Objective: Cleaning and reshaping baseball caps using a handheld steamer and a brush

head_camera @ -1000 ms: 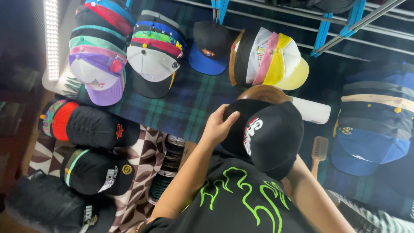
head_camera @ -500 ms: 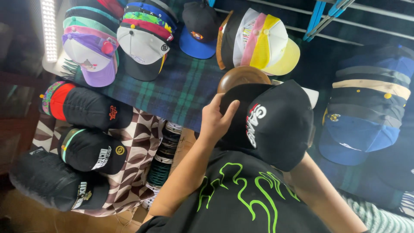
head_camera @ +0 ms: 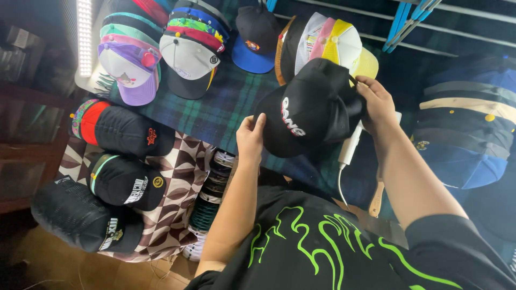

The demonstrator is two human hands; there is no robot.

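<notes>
At the far left, three black caps (head_camera: 121,180) lie in a row on the brown patterned cloth (head_camera: 183,177), and stacks of coloured caps (head_camera: 161,51) lie above on the green plaid cloth (head_camera: 215,110). Your left hand (head_camera: 250,139) pinches the brim of the black cap (head_camera: 309,110), fingers closed on its edge. You hold this cap up over the plaid cloth, in the middle. Your right hand (head_camera: 376,104) grips its back part, fingers clamped on the fabric. At the right lies a stack of blue caps (head_camera: 462,139)

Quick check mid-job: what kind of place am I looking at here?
Probably a cap stall or shop display. Stacks of colourful caps lie on a plaid cloth, more black caps sit in rows, and both hands hold a black cap over the display.
</notes>
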